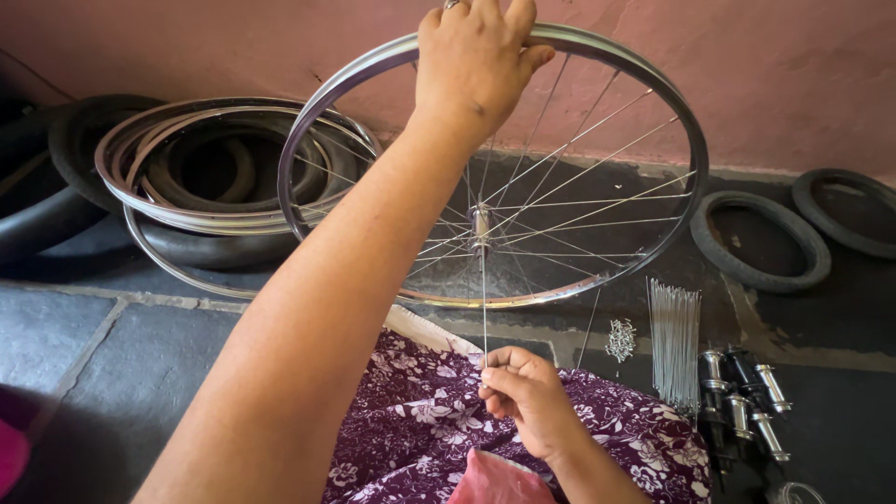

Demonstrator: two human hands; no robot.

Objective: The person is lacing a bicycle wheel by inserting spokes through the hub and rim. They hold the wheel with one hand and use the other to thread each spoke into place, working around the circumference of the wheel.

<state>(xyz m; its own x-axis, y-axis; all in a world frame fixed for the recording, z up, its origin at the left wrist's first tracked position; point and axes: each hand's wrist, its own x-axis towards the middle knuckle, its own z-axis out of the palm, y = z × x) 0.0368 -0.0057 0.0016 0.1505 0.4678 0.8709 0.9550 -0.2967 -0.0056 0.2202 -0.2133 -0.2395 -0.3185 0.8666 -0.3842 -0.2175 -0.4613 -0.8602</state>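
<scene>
Left hand [474, 65] gripping top of wheel rim [672, 121], fingers curling over it, wheel standing upright on floor [112, 355]. Right hand [527, 392] pinching loose spoke [483, 317] below hub [481, 226], fingers clamping together. Spoke bundle [674, 341], spare hubs [747, 397] lying nearby.

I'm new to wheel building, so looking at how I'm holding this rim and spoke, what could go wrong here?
The left hand alone steadies the upright rim; it could tip or roll sideways. The right hand pinches one thin spoke by its end, so it might bend or slip. The small nipples lie loose on the floor by the spoke bundle and could scatter.
</scene>
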